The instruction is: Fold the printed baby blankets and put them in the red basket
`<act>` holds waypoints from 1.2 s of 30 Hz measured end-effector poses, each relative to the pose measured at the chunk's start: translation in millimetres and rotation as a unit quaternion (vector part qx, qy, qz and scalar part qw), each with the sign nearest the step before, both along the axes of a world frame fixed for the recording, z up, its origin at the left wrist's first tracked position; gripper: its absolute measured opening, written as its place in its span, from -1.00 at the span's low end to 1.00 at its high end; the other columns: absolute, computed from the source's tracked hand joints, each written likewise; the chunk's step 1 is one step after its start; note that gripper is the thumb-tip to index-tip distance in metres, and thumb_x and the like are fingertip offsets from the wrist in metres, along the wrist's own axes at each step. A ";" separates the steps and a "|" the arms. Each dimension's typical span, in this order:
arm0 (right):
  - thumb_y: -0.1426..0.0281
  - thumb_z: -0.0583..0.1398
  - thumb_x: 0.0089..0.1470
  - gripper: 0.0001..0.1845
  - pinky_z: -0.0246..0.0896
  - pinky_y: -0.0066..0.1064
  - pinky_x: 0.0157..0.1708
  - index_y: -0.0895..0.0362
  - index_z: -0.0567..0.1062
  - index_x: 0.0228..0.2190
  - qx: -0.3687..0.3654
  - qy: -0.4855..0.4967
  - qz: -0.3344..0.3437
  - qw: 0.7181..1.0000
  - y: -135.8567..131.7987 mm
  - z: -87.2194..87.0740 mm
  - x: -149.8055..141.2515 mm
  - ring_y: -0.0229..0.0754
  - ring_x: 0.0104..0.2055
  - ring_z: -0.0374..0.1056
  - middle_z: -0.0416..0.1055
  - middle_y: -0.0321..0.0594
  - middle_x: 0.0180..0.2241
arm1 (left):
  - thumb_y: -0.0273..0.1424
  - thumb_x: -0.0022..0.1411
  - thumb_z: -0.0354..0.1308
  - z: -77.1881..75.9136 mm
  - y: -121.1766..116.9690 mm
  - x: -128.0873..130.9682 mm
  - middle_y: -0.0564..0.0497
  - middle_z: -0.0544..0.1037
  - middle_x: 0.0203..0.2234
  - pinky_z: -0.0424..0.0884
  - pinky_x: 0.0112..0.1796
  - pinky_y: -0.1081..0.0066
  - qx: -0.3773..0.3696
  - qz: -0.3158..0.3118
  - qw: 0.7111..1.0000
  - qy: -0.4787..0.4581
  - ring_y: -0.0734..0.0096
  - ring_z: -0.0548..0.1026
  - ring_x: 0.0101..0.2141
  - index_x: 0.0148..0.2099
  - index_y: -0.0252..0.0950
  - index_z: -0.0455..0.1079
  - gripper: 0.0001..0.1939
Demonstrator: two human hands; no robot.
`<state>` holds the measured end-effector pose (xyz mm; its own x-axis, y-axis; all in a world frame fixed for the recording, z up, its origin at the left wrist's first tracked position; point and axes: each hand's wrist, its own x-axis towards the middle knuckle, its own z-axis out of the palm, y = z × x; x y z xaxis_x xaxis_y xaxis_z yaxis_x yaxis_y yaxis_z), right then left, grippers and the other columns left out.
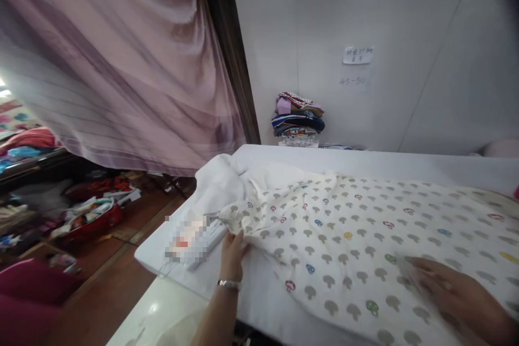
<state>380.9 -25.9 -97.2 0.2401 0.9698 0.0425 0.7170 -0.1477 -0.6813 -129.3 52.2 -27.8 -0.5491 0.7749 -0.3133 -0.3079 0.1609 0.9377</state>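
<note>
A white cloth printed with small mushrooms lies spread and slightly wrinkled over a white padded board. My left hand, with a bracelet at the wrist, has its fingers closed on the cloth's near left edge. Over the right part of the cloth is my right hand, smeared by motion. Whether its fingers grip the fabric cannot be made out. A plain white cloth is bunched at the board's far left end, beside the printed one. Left of my left hand lies a flat white item, partly pixelated.
A folded stack of clothes stands beyond the board's far edge, against a grey wall bearing a handwritten paper note. A pink curtain hangs at left. Below it, a red basin with mixed things sits on the floor.
</note>
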 end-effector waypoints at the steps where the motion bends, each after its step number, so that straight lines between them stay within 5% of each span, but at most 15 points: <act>1: -0.09 0.16 -0.08 -0.59 0.26 -0.04 0.00 -0.19 0.58 -0.26 -0.034 0.008 0.053 0.998 8.1 5.4 -21.4 0.14 -0.05 0.34 0.45 -0.14 -0.10 | -0.37 0.07 0.18 0.1 5.9 1.3 -0.04 0.50 -0.22 0.43 -0.36 0.45 0.005 0.002 0.999 -0.036 0.40 0.48 -0.30 -0.16 -0.27 0.35 -0.75; 4: -0.03 0.04 0.08 -0.55 0.32 -0.15 -0.05 -0.11 0.55 -0.17 -0.068 0.040 0.201 0.976 28.7 34.0 -93.5 0.08 -0.03 0.34 0.43 -0.18 -0.06 | -0.44 0.10 0.12 0.6 25.1 1.7 -0.10 0.51 -0.36 0.45 -0.39 0.42 -0.005 0.005 0.997 -0.072 0.41 0.49 -0.41 -0.24 -0.36 0.37 -0.85; 8: 0.06 -0.03 0.18 -0.57 0.37 -0.26 -0.18 -0.07 0.54 -0.18 -0.058 0.069 0.339 0.936 46.6 80.2 -173.0 -0.03 -0.14 0.39 0.47 -0.19 -0.15 | -0.54 0.03 0.12 16.0 38.1 -4.1 -0.16 0.53 -0.38 0.48 -0.22 0.26 0.014 0.019 0.998 -0.059 0.19 0.52 -0.24 -0.27 -0.42 0.41 -0.84; 12: 0.13 -0.03 0.21 -0.61 0.36 -0.37 -0.27 -0.04 0.53 -0.21 -0.043 0.089 0.405 0.909 63.1 108.2 -213.3 -0.13 -0.25 0.39 0.48 -0.21 -0.24 | -0.42 0.03 0.20 48.8 20.1 -11.6 -0.05 0.51 -0.15 0.36 0.01 0.30 0.124 0.111 0.985 0.047 0.24 0.40 -0.01 -0.11 -0.29 0.41 -0.69; 15: 0.20 -0.01 0.19 -0.65 0.33 -0.39 -0.27 0.00 0.54 -0.28 -0.031 0.093 0.411 0.906 82.0 112.3 -226.7 -0.16 -0.29 0.37 0.48 -0.23 -0.30 | -0.30 -0.01 0.26 61.5 -0.4 -23.6 0.00 0.50 -0.13 0.32 0.03 0.31 0.195 0.190 0.950 0.150 0.30 0.42 -0.06 -0.04 -0.26 0.37 -0.56; 18: 0.25 0.01 0.15 -0.68 0.32 -0.36 -0.24 0.03 0.54 -0.28 -0.009 0.094 0.380 0.920 110.3 106.0 -236.7 -0.14 -0.24 0.37 0.48 -0.23 -0.23 | -0.31 -0.07 0.27 49.7 -16.9 -46.4 0.02 0.52 -0.22 0.42 -0.17 0.38 0.163 0.180 0.958 0.152 0.37 0.46 -0.23 0.01 -0.23 0.35 -0.47; 22: 0.26 0.01 0.15 -0.65 0.32 -0.34 -0.22 0.06 0.52 -0.17 0.002 0.066 0.345 0.936 154.3 97.7 -258.5 -0.10 -0.16 0.37 0.44 -0.19 -0.08 | -0.28 -0.08 0.24 19.3 -36.0 -83.4 0.09 0.44 -0.42 0.34 -0.48 0.50 0.010 0.148 0.986 0.081 0.51 0.37 -0.49 0.12 -0.21 0.25 -0.34; 24: 0.30 -0.01 0.16 -0.64 0.29 -0.32 -0.15 0.08 0.51 -0.14 0.005 0.033 0.345 0.938 173.6 97.8 -274.7 -0.09 -0.09 0.35 0.41 -0.17 -0.04 | -0.21 -0.09 0.23 13.5 -43.8 -98.2 0.05 0.42 -0.41 0.34 -0.49 0.45 -0.051 0.115 0.981 0.148 0.47 0.36 -0.50 0.12 -0.27 0.25 -0.31; 27: 0.40 -0.06 0.18 -0.61 0.22 -0.33 -0.05 0.13 0.49 -0.12 0.021 -0.063 0.356 0.932 198.0 100.7 -301.8 -0.11 -0.01 0.30 0.39 -0.16 -0.02 | -0.10 -0.04 0.18 22.3 -46.0 -111.7 -0.13 0.40 -0.13 0.42 -0.29 0.25 -0.089 0.099 0.907 0.400 0.27 0.43 -0.30 0.11 -0.29 0.27 -0.33; 30: 0.45 -0.11 0.21 -0.59 0.14 -0.32 0.00 0.18 0.45 -0.08 0.024 -0.160 0.367 0.916 219.7 100.4 -326.3 -0.11 0.04 0.24 0.37 -0.12 -0.01 | -0.08 0.13 0.02 39.4 -27.6 -111.5 -0.15 0.36 0.00 0.40 -0.17 0.24 -0.016 0.064 0.821 0.568 0.21 0.43 -0.17 0.02 -0.27 0.33 -0.50; 33: 0.32 0.02 0.19 -0.65 0.06 -0.12 0.03 0.24 0.45 -0.12 0.011 -0.204 0.366 0.908 236.8 96.5 -344.0 0.08 0.09 0.17 0.39 0.03 -0.07 | -0.16 0.20 -0.03 50.4 10.0 -96.9 -0.13 0.46 -0.08 0.36 -0.07 0.25 0.016 -0.090 0.786 0.612 0.17 0.42 -0.09 -0.04 -0.28 0.37 -0.60; 36: 0.30 0.16 0.09 -0.73 0.03 -0.07 0.01 0.25 0.48 -0.25 0.011 -0.234 0.382 0.894 240.7 93.2 -351.2 0.11 -0.01 0.24 0.42 0.05 -0.18 | -0.27 0.22 0.00 52.7 50.4 -75.0 -0.18 0.43 0.01 0.25 0.05 0.20 -0.024 -0.257 0.700 0.666 0.13 0.36 0.02 0.06 -0.32 0.31 -0.60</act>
<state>29.7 214.8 -4.0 -0.5414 0.8406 -0.0136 0.8100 0.5173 -0.2763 -204.2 102.6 24.9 -0.0320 0.9834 0.1786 0.9444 -0.0287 0.3276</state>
